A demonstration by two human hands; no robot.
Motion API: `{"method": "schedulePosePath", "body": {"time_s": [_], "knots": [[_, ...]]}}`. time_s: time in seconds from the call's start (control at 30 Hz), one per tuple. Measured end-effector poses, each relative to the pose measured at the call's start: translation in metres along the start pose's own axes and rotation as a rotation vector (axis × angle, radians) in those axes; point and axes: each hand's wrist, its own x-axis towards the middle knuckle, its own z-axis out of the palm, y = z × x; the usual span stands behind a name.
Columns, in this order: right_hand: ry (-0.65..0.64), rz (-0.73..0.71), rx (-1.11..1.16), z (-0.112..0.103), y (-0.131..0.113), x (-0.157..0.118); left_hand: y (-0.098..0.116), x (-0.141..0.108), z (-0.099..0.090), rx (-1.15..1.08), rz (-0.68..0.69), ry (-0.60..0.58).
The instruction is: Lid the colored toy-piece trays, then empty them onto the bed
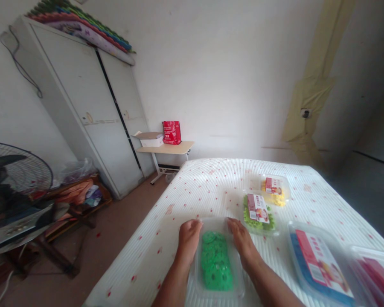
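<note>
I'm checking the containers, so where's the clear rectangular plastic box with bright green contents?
In the head view, that clear plastic box sits low, just right of centre, on the white ribbed cloth, between the left hand and right hand.

Clear rectangular container (219,294), green pieces (216,262) inside, flat on patterned white cover (156,238)

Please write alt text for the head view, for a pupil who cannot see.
A person's left hand and right hand are at either side of a clear box with green contents, on a striped, red-dotted sheet. Four more clear boxes lie to the right.
</note>
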Motion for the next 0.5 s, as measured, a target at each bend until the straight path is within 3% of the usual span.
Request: {"method": "schedulePosePath", "body": {"time_s": [0.3, 0.5], "knots": [[0.021, 0.015, 0.083, 0.013, 0.006, 0.008, -0.002, -0.001, 0.000, 0.112, 0.030, -0.006], [0.059, 0.104, 0.231, 0.018, 0.008, 0.008, -0.001, 0.000, -0.001, 0.157, 0.054, -0.004]]}}
